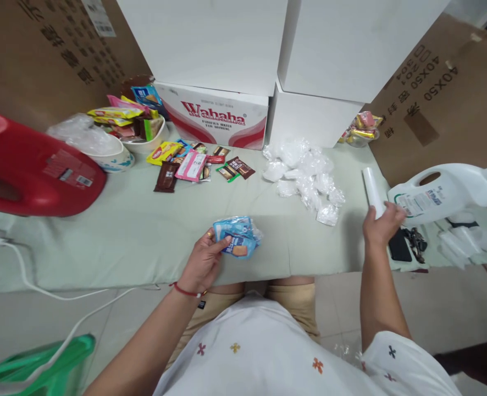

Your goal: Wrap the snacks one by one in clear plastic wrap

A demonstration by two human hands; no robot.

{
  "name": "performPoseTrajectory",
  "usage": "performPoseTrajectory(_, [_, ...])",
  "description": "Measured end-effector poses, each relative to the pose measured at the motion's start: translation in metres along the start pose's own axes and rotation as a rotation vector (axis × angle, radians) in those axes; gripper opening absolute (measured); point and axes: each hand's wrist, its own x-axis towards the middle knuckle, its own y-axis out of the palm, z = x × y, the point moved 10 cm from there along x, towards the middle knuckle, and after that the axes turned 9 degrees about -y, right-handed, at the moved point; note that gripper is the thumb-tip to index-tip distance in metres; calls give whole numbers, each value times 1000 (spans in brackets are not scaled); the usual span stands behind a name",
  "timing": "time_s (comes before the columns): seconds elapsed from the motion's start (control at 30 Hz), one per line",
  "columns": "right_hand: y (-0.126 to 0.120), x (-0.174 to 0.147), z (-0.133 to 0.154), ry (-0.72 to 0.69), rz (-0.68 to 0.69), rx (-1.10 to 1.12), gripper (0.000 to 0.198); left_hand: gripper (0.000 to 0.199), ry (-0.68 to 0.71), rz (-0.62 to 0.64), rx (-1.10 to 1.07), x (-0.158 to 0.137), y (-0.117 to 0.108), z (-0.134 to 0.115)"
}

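Observation:
Blue snack packets (240, 242) are pinched between the thumb and fingers of my left hand (206, 256), above the near middle of the table. Clear plastic shows around their right side. On the right, my right hand (381, 224) has its thumb and fingers around the near end of a white roll (371, 184). Its fingertips are close to a white jug (437, 195). Between the hands, farther back, sits a heap of clear plastic packets (303, 170). Loose wrapped snacks, among them a pink packet (191, 166) and a brown one (166, 177), lie beyond my left hand.
At the left are a red jug (37, 170), a bowl of snacks (144, 144) and a bowl with clear plastic (114, 159). White boxes and a Wahaba carton (214, 118) line the back. A black phone (399, 246) and keys (416, 242) lie at the right. A white cable (49, 294) hangs left.

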Motion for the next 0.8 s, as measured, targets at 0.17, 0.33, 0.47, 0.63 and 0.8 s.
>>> performPoseTrajectory(0.17, [79,-133,167,-25,837,1134,72,48,-40,74,-9,5,43,17])
performPoseTrajectory(0.33, [111,-213,225,110,882,1260,54,44,45,129,166,9,53,30])
performPoseTrajectory(0.47, [120,-191,202,107,714,1158,35,62,141,65,379,33,13,-12])
performPoseTrajectory(0.63, [99,-141,137,-29,330,744,40,19,558,-585,901,79,-79,-179])
performPoseTrajectory(0.8, [107,-138,102,160,257,728,55,19,627,-811,984,142,-122,-285])
